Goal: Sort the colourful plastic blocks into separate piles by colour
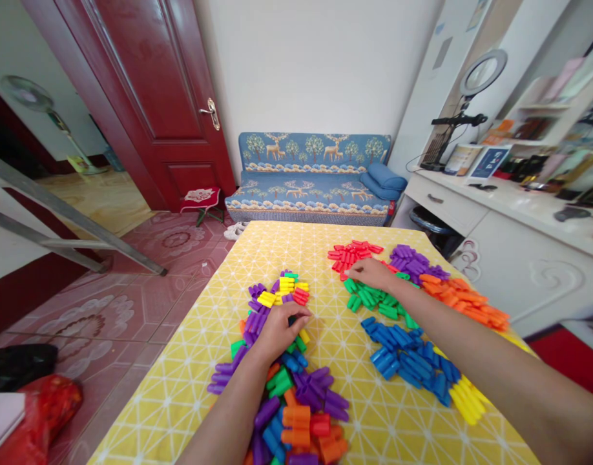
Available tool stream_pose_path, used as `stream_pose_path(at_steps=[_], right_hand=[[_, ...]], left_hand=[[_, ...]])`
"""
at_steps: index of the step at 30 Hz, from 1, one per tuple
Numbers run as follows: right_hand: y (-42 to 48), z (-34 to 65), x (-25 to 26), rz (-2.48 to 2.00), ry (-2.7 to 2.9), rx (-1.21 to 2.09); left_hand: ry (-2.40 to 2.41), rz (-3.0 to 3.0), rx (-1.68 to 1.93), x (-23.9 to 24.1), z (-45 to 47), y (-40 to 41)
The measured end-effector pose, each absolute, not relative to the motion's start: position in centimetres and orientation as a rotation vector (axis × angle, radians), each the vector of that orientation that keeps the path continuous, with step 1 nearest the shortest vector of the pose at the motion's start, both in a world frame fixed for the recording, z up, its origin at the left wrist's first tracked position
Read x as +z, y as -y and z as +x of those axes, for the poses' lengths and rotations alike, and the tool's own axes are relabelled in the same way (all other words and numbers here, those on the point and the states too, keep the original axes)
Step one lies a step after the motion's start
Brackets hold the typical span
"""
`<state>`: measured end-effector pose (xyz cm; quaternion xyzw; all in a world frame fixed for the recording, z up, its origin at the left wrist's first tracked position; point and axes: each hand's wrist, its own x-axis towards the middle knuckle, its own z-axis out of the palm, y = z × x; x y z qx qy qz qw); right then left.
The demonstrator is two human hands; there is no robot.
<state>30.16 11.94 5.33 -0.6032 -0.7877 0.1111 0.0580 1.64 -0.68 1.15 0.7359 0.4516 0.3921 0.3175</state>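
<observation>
My left hand (281,329) is over a long mixed pile of plastic building pieces (318,391) in purple, orange, green, blue, yellow and red. Its fingers curl in toward the thumb, and what they hold, if anything, is hidden. Farther off, my right hand (371,273) reaches between the red pieces (349,255) and the green pieces (374,297). Thumb and fingers are pinched together there, with a bit of red right by the tips; I cannot make out whether they grip it. Yellow pieces (287,284) and a red piece (301,296) lie just beyond my left hand.
Single-colour piles of purple (413,261), orange (464,300), blue (407,355) and yellow pieces (468,397) lie around and below my right forearm. A yellow patterned cloth (180,387) covers the table. Behind it stands a blue sofa (311,184); a white dresser (529,219) is at right.
</observation>
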Motion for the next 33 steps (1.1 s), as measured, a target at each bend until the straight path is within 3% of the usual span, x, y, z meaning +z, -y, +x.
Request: stream_pose_path(at_steps=[10,20,26,33], right_hand=[[-12.9,29.4,3.6,-1.732,2.433,0.328],[-9.7,31.6,5.5,-1.788,2.471,0.403],[-10.7,34.5,7.3,-2.211,2.066,-0.008],[-12.7,35.6,6.0,-2.487,1.933,0.03]], left_hand=[[-1.182,1.936,1.034,1.3,1.7,0.7],[-1.168,1.926,1.034,1.1,1.6,0.7],[-1.168,1.914,1.031,1.1,1.6,0.6],[-1.176,1.931,1.031,1.1,1.6,0.6]])
